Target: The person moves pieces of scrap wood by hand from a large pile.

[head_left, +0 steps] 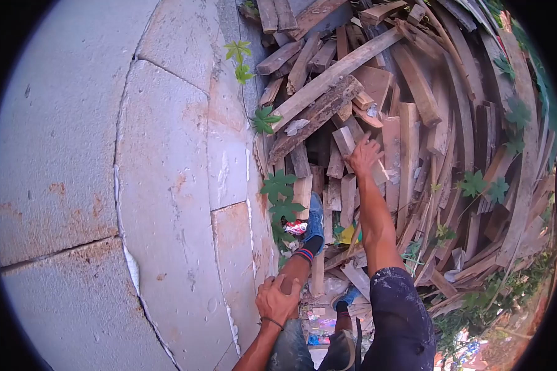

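Note:
My right hand (365, 156) reaches forward over the heap of scrap wood. Its fingers are spread and rest at a short wooden block (343, 141) with a pale face; whether they press on it is hard to make out. My left hand (278, 301) lies on my bent knee, fingers apart, with no object in it. Left of the block, a rough, bark-edged plank (318, 117) slants across the pile, beside a longer pale plank (340, 77). To the right of my hand stands a reddish board (391, 154).
A grey block wall (167, 173) rises along the left. My blue shoe (315, 222) is braced on the wood; the other shoe (346, 298) stands lower among litter. Leafy plants (281, 195) grow between wall and pile. Long boards (519, 136) curve along the right side.

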The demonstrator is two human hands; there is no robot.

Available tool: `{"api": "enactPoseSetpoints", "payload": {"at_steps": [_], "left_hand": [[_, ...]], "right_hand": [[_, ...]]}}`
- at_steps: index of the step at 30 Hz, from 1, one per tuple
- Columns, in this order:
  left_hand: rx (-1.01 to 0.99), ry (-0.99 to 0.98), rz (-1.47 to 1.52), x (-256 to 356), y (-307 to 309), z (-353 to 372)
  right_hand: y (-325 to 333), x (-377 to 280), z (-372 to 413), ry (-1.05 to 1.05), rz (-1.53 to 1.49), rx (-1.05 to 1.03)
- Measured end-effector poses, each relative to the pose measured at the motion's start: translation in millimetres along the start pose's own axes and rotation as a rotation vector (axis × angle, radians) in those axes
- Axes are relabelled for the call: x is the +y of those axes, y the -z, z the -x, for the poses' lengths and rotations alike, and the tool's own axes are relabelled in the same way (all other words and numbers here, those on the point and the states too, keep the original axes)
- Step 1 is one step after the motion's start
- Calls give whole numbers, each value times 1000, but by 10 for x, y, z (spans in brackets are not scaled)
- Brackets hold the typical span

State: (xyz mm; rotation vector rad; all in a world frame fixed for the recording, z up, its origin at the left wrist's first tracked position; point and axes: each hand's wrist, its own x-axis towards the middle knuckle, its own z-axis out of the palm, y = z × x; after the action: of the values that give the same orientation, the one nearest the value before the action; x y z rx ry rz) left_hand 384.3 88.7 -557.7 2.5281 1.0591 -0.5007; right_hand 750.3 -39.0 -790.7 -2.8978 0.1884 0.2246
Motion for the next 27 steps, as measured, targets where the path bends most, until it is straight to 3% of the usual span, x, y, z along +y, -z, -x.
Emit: {"api": "enactPoseSetpoints", "payload": {"at_steps": [8, 13, 14, 15, 16, 17, 19, 20, 23, 25, 27], "left_hand": [[36, -24, 42, -141, -34, 30], [20, -15, 60, -166, -13, 152], [-10, 14, 47, -172, -6, 184], [-46, 37, 33, -177, -12, 232], [-31, 27, 41, -204, -59, 266], [-37, -16, 61, -217, -108, 286], [-11, 18, -34, -223, -166, 362], [-9, -23, -15, -187, -152, 408], [32, -7, -82, -112, -117, 557], [51, 31, -79, -124, -183, 600], [-32, 23, -64, -108, -240, 588]], "right_hand": [[263, -123, 209, -145, -239, -324], [547, 481, 982, -170, -323, -415], [778, 630, 1272, -57, -611, -444], [427, 926, 1504, -28, -822, -433], [708, 1000, 1856, -201, -1117, -687], [787, 1156, 2209, -243, -1205, -778], [1074, 1337, 3012, -527, -1409, -885], [1089, 1484, 3376, -478, -1573, -974], [1219, 1764, 4201, -639, -1734, -989], [1597, 1921, 4218, -683, -1865, -955], [2318, 2188, 3721, -690, -1911, -710]]}}
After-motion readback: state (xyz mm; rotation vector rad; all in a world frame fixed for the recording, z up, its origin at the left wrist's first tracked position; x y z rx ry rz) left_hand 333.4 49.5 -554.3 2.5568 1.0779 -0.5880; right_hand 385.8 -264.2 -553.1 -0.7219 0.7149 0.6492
